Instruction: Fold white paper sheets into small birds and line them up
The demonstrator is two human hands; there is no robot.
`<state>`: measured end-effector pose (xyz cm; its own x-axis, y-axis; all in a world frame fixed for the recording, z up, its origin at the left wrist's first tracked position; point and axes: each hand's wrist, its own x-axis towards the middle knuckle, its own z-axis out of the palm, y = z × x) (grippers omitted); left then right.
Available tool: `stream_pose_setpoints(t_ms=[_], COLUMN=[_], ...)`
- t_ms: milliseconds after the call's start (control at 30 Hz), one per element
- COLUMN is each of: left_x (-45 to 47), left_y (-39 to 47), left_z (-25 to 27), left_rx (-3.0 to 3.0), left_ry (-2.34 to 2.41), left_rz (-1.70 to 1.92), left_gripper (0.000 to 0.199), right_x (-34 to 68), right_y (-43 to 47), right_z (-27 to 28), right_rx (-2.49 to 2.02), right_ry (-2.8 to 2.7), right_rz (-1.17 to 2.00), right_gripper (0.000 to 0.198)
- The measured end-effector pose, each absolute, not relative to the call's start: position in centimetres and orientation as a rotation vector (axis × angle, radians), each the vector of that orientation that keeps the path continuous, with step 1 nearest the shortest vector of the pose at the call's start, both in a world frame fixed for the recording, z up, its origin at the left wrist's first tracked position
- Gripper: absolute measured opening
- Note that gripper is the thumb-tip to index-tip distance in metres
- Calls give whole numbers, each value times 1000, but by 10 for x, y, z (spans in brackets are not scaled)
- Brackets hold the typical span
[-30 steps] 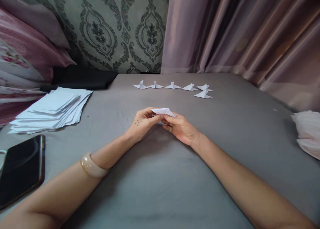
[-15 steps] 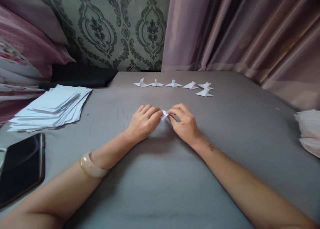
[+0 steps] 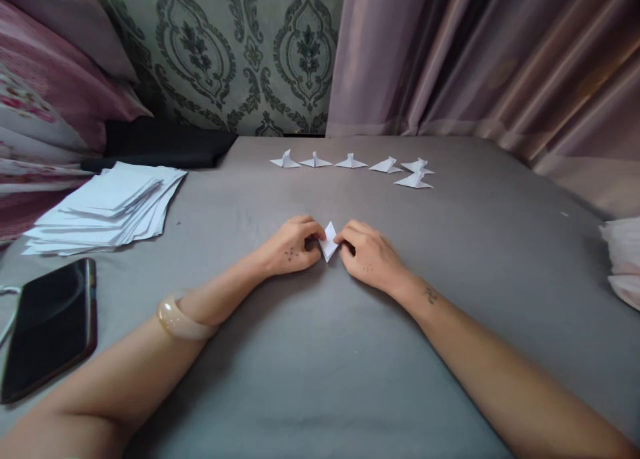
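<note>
A small diamond of folded white paper [image 3: 329, 244] lies between my hands, its points facing away from me and toward me. My left hand [image 3: 295, 245] grips its left corner with thumb and fingers. On the opposite corner, the fingertips of my right hand [image 3: 367, 253] are closed as well. Beyond them several folded paper birds [image 3: 351, 161] stand in a row on the grey cloth surface [image 3: 320, 379]. One bird [image 3: 414, 180] sits in front of the others at the row's right end.
A stack of white paper sheets [image 3: 105, 209] lies at the left, with a black cloth [image 3: 165, 142] behind it. Nearer me is a phone [image 3: 50, 329] with a white cable [image 3: 10, 312]. Curtains [image 3: 390, 52] hang at the back, and pale fabric [image 3: 623, 252] lies at the far right.
The folded paper has come down toward me and now shows as a flat diamond. My left hand has turned, its thumb now on the near side. The view has shifted slightly.
</note>
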<state>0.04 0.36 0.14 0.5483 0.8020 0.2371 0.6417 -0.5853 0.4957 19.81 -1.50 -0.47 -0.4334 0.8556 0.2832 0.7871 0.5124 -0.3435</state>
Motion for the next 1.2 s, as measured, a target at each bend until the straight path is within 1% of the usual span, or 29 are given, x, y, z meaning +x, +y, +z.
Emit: stream_pose_setpoints(t_ms=[133,367,467,600,867,1200], left_x=[-7,-11,-9,-6,-6,-1], left_y=[7,12,13,14,18,14], left_z=[8,11,9,6,1,1], left_rx=[2204,2121,2102,2096,2082,2193], left_ry=[1195,1167,1198,1266,1319,1328], left_rz=[586,550,569,595,608,642], left_gripper=[19,18,19,19,17,9], right_x=[201,205,204,201,198,196], right_y=[-13,-6,-3,1,4,5], right_z=[-4,-1,0,-2,-4,-1], right_rx=[-1372,-1345,-1382,-1453,-1532,-1586], right_ry=[-2262,-2181,-2128,-2073,-2054,-2029], right_rz=[409,644,705,693,640,651], right_gripper=[19,12,15,16,13,12])
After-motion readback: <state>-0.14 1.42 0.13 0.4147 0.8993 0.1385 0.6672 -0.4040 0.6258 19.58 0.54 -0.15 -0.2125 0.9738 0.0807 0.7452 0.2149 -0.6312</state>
